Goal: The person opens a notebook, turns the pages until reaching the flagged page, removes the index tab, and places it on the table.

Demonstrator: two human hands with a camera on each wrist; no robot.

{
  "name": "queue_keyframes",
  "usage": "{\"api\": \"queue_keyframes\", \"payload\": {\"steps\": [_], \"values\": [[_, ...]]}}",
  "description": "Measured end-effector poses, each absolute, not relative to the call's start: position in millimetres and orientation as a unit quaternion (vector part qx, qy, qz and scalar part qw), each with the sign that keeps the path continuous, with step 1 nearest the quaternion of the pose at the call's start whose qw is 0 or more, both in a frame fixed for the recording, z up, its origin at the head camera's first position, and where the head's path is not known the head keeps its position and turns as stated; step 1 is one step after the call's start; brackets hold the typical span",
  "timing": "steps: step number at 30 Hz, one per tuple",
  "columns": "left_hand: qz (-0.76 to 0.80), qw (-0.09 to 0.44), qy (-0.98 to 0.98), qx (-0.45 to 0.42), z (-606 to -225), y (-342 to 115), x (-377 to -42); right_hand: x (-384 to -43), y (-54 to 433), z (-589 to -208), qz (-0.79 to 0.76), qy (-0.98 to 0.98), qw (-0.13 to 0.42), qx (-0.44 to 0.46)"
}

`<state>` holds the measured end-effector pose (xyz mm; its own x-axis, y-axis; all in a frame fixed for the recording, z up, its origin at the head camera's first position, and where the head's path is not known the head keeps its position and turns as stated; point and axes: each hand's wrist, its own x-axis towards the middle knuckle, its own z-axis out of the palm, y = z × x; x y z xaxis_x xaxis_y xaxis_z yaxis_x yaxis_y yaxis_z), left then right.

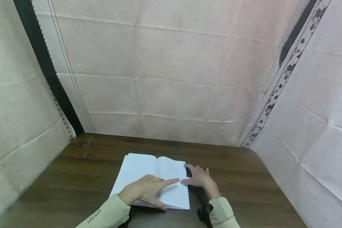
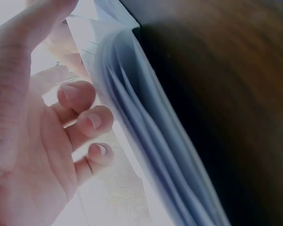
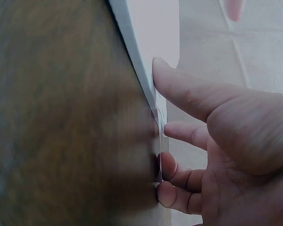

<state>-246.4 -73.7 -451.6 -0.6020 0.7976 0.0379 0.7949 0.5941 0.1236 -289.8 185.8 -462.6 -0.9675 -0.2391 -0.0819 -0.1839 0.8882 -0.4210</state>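
An open notebook (image 1: 139, 167) with white lined pages lies on the brown table. Over its lower right page is my left hand (image 1: 149, 190), index finger stretched to the right and thumb down by the front edge. In the left wrist view, several sheets (image 2: 146, 127) fan slightly apart at the notebook's edge, beside the loosely bent fingers of the left hand (image 2: 33, 141). My right hand (image 1: 199, 178) is at the notebook's right edge, thumb and index finger spread. In the right wrist view its thumb (image 3: 184, 89) touches the page edge, the other fingers lower down.
The wood-grain table (image 1: 74, 177) extends around the notebook on all sides. Pale cloth (image 1: 165, 63) hangs behind the table, with more cloth at left and right. A dark device (image 1: 204, 211) is strapped at the right wrist.
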Motion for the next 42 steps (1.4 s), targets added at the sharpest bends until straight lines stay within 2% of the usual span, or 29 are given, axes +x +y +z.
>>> {"api": "queue_keyframes", "payload": {"steps": [10, 22, 37, 42], "values": [[0.078, -0.013, 0.874, 0.48, -449, -70, -245, -291, 186, -460, -0.213, 0.967, 0.069, -0.119], [0.072, -0.066, 0.834, 0.543, -455, -60, -241, -294, 187, -462, -0.211, 0.97, 0.07, -0.103], [0.041, -0.001, 0.863, 0.504, -456, -58, -237, -295, 187, -462, -0.22, 0.969, 0.066, -0.087], [0.007, -0.034, 0.849, 0.527, -456, -59, -237, -296, 187, -463, -0.218, 0.97, 0.065, -0.086]]}}
